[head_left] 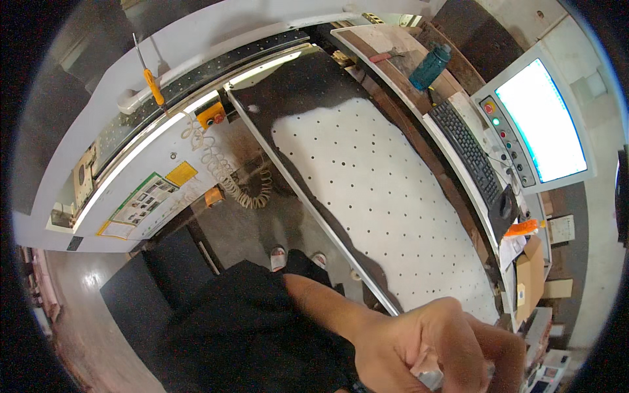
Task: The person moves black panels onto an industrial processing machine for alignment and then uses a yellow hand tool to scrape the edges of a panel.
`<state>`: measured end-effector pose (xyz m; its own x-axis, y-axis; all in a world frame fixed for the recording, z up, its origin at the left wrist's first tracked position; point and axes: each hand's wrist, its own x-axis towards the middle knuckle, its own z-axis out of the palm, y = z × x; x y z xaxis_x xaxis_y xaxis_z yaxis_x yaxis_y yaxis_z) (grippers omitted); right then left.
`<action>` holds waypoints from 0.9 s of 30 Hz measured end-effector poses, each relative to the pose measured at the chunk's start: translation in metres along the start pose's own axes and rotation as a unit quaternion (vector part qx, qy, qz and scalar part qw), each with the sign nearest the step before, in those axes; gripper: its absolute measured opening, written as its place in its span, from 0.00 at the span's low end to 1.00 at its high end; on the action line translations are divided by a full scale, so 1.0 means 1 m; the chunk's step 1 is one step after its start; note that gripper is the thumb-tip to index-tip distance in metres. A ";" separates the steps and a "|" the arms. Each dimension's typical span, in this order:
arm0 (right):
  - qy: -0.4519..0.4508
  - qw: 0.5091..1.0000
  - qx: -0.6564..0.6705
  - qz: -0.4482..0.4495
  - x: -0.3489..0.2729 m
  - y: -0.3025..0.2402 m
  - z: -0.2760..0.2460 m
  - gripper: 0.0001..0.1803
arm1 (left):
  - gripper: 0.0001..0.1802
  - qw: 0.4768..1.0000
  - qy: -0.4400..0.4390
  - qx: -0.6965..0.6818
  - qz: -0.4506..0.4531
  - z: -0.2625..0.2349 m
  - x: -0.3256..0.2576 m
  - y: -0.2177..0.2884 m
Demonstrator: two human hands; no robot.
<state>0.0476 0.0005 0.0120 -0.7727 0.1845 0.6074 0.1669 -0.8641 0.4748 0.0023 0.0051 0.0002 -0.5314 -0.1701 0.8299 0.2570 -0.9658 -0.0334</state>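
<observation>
My left hand [426,340] is raised close in front of me at the lower right, its forearm reaching across from the left. The fingers are curled inward, and a small pale, partly see-through thing [429,370] shows between them; its kind cannot be made out. Behind the hand stretches a white sheet [367,170] with rows of dark holes, lying over a dark machine table [308,75]. The hand covers the sheet's near end. My right hand does not show.
A keyboard [465,150], a mouse [504,203] and a teal bottle [430,67] stand along the right ledge, beside a lit monitor [544,124]. An orange-handled screwdriver [152,85] is at the upper left. A coiled hose [242,193] hangs near the table's left edge.
</observation>
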 end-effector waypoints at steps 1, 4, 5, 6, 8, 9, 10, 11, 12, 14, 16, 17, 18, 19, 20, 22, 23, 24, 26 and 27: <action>0.036 0.999 -0.035 0.005 0.000 -0.002 0.005 0.14 | 0.18 1.000 0.000 0.014 0.010 0.000 -0.001 0.000; 0.188 0.956 -0.200 0.102 0.022 0.005 0.046 0.15 | 0.17 0.999 -0.006 0.033 0.021 0.007 0.004 -0.009; 0.250 0.922 -0.251 0.160 0.028 0.006 0.063 0.16 | 0.17 0.998 -0.008 0.054 0.032 0.007 0.002 -0.009; 0.309 0.876 -0.308 0.204 0.035 0.006 0.073 0.18 | 0.17 0.997 -0.008 0.063 0.041 0.007 0.003 -0.011; 0.353 0.849 -0.336 0.204 0.037 -0.001 0.074 0.19 | 0.17 0.994 -0.004 0.085 0.064 0.003 0.003 -0.017; 0.340 0.874 -0.308 0.159 0.033 -0.006 0.066 0.18 | 0.17 0.992 -0.003 0.098 0.076 0.003 0.003 -0.021; 0.326 0.898 -0.270 0.121 0.031 -0.011 0.064 0.18 | 0.17 0.988 -0.003 0.125 0.090 0.007 0.007 -0.022; 0.300 0.910 -0.256 0.123 0.024 -0.018 0.052 0.16 | 0.17 0.984 0.005 0.144 0.107 -0.002 0.004 -0.020; 0.285 0.910 -0.262 0.147 0.019 -0.033 0.040 0.14 | 0.17 0.979 0.008 0.166 0.116 -0.009 0.000 -0.018; 0.256 0.900 -0.284 0.209 0.013 -0.070 0.028 0.10 | 0.18 0.971 0.002 0.219 0.101 -0.022 -0.005 -0.016; 0.244 0.833 -0.382 0.318 -0.002 -0.132 0.008 0.09 | 0.12 0.959 -0.033 0.281 -0.007 -0.041 -0.019 -0.011; 0.239 0.780 -0.440 0.374 -0.012 -0.171 -0.006 0.09 | 0.11 0.951 -0.026 0.302 -0.062 -0.051 -0.025 -0.015; 0.247 0.692 -0.508 0.449 -0.026 -0.215 -0.022 0.10 | 0.10 0.932 0.011 0.333 -0.141 -0.061 -0.035 -0.020; 0.251 0.583 -0.564 0.528 -0.043 -0.262 -0.036 0.12 | 0.08 0.905 0.045 0.363 -0.219 -0.069 -0.048 -0.022; 0.245 0.459 -0.601 0.607 -0.063 -0.312 -0.050 0.13 | 0.08 0.869 0.080 0.390 -0.294 -0.078 -0.062 -0.024; 0.201 0.224 -0.613 0.730 -0.094 -0.397 -0.060 0.18 | 0.08 0.815 0.082 0.438 -0.370 -0.103 -0.095 -0.022; 0.173 0.121 -0.599 0.772 -0.105 -0.436 -0.065 0.20 | 0.08 0.783 0.084 0.464 -0.406 -0.116 -0.113 -0.018; 0.170 0.077 -0.597 0.780 -0.110 -0.461 -0.066 0.22 | 0.08 0.745 0.073 0.498 -0.437 -0.129 -0.133 -0.018; 0.209 0.107 -0.677 0.698 -0.101 -0.488 -0.068 0.27 | 0.07 0.661 0.046 0.570 -0.486 -0.156 -0.173 -0.014; 0.233 0.175 -0.741 0.606 -0.083 -0.491 -0.068 0.30 | 0.07 0.638 -0.004 0.607 -0.473 -0.166 -0.195 -0.013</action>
<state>-0.0117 0.3769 -0.3152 -0.7437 -0.3133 -0.5906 0.3059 0.6260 -0.7173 -0.0314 0.0180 -0.2539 -0.9096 0.3831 0.1608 0.2621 0.2290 0.9375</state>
